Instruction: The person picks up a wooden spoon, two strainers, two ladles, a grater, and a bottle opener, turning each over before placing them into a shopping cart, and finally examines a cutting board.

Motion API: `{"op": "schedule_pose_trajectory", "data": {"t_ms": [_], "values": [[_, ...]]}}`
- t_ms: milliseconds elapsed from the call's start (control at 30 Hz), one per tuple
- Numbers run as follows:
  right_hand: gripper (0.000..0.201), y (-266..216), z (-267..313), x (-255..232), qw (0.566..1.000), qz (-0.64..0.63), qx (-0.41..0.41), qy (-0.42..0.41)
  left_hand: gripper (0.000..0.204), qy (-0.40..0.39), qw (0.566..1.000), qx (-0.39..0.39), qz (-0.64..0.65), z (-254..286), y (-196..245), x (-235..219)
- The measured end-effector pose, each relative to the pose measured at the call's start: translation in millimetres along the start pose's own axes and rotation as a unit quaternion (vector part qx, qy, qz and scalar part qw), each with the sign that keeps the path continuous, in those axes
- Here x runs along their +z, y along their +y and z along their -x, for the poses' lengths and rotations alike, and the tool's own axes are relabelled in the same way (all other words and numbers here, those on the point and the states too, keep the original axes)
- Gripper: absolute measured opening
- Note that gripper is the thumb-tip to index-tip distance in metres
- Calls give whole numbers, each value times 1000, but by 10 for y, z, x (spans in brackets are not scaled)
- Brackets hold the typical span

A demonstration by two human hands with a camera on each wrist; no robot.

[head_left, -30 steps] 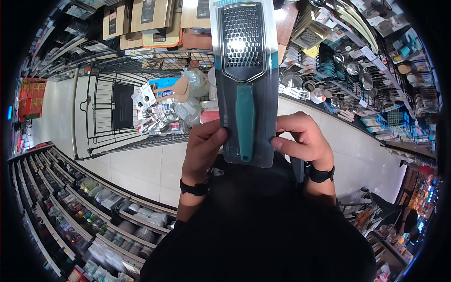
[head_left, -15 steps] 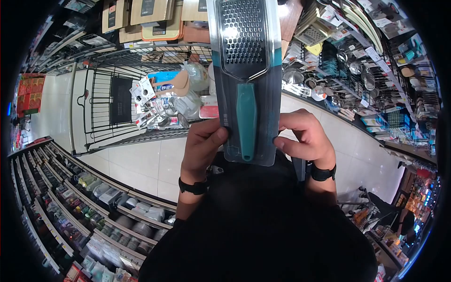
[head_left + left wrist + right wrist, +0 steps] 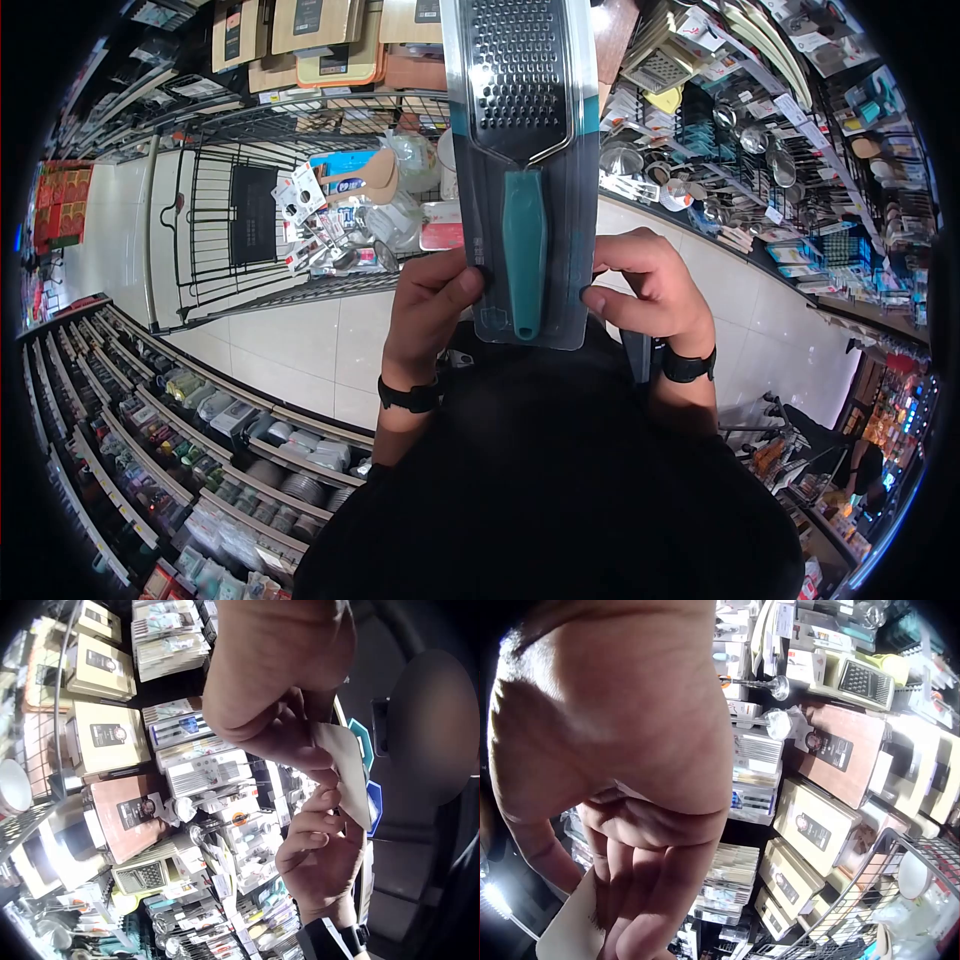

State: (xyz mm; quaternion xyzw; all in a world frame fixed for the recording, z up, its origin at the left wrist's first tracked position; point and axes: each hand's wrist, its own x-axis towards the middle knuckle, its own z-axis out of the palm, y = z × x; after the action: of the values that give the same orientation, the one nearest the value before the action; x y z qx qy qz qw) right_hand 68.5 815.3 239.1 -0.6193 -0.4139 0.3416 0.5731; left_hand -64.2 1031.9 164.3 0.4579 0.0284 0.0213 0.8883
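Hands (image 3: 430, 310) (image 3: 658, 287) at lower edges of packaged grater (image 3: 524, 250), floor (image 3: 290, 345) beyond

Here we have a wire cart (image 3: 253, 215) left of our left grip (image 3: 430, 310), cutting boards (image 3: 316, 25) beyond, ladles (image 3: 783, 170) up right of our right grip (image 3: 660, 290), stocked shelves (image 3: 180, 425) lower left.

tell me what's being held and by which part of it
A packaged grater with a teal handle, its card pinched at opposite edges beside the handle, by left hand and right hand.

bright store lighting, glare on the metal, black shirt in deep shadow, fisheye curving, dark corners, wrist views washed out
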Motion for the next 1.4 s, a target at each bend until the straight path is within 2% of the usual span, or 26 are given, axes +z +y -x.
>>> {"op": "schedule_pose_trajectory", "data": {"t_ms": [433,667,833,1233,1333,1400], "values": [[31,26,-15,32,1000,-24,-4,-7,35,5,1000,-1,-6,30,17,-28],[31,71,-24,13,999,-17,47,-12,36,22,999,-11,-26,35,51,-32],[28,89,-22,-11,997,-22,72,-7,46,-19,999,-33,-26,42,98,-89],[25,110,-30,-6,998,-12,58,16,42,-30,998,-26,-38,27,82,-105],[30,155,-21,-7,998,-8,58,7,42,-21,998,-10,-53,18,72,-77],[42,215,-12,24,997,-24,51,48,43,-13,997,-18,-69,29,38,-136]]}}
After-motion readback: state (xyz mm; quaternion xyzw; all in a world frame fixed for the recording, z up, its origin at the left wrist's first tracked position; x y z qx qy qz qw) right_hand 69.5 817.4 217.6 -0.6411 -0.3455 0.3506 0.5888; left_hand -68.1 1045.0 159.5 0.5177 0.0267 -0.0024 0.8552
